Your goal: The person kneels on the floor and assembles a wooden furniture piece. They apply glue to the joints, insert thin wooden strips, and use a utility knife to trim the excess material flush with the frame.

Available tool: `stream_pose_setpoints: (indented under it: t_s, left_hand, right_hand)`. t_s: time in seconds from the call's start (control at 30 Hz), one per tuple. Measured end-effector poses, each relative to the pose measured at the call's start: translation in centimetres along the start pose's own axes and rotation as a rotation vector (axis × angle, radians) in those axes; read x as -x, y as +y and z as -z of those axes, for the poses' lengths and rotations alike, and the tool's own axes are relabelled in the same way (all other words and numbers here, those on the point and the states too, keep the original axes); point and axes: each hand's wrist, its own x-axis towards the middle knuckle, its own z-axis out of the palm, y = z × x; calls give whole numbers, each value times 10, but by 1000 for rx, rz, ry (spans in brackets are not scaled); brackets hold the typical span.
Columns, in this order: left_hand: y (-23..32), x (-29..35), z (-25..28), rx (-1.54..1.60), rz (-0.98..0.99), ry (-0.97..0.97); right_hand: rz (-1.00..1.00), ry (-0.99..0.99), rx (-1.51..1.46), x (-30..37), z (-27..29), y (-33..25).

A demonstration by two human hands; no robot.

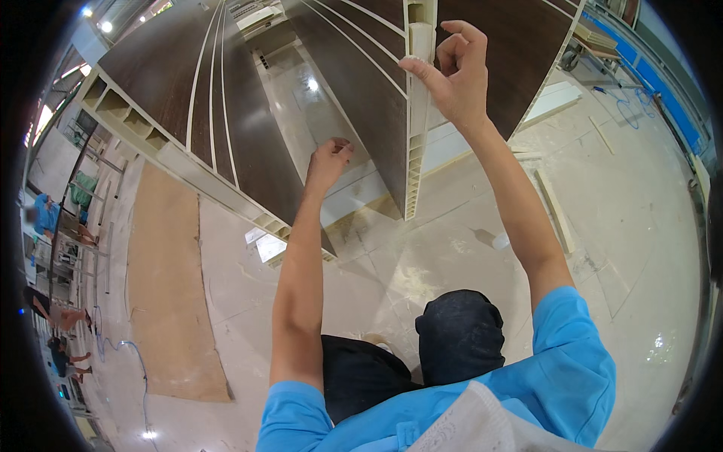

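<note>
1. I judge the left panel [226,128], middle panel [354,83] and right panel [512,60] stiff; their hollow cores should keep them lighter than solid board, though the size makes them awkward.
2. The smooth faces may slip under dusty skin, and the thin cell walls along the edges look easy to chip.
3. I'd take hold where the edge is filled solid, on the middle panel its upper stretch, with thumb and fingers on opposite faces.
4. The faces are dark brown; the left and middle panels carry slim pale stripes. Cream edges show rows of rectangular cells.
5. All three stand on edge on the floor [467,241], ahead of the wearer, left of the blue strip [640,68] along the floor's right edge.
6. I see the right hand [458,71] at the middle panel's upper edge, thumb and fingers moderately apart, nothing visible between them; I can't tell whether the thumb touches.
7. The left hand [329,163] is over the gap between the left and middle panels, fingers curled narrow; I can't tell whether it holds anything.
</note>
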Motion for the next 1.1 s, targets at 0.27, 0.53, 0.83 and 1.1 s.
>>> stream_pose_setpoints:
  t_s: [0.27, 0.53, 0.83, 1.1]
  left_hand:
    - [-5, -3, 1, -17, -21, 11]
    - [-5, -5, -2, 7, -36, -8]
    - [3, -5, -2, -47, -20, -32]
    - [-1, -1, -3, -13, -11, -26]
  right_hand:
    - [-170, 5, -117, -22, -2, -9]
    - [-209, -36, -95, -40, 1, -19]
    - [-389, -35, -215, -20, -8, -15]
    - [-493, -144, -191, 22, 10, -5]
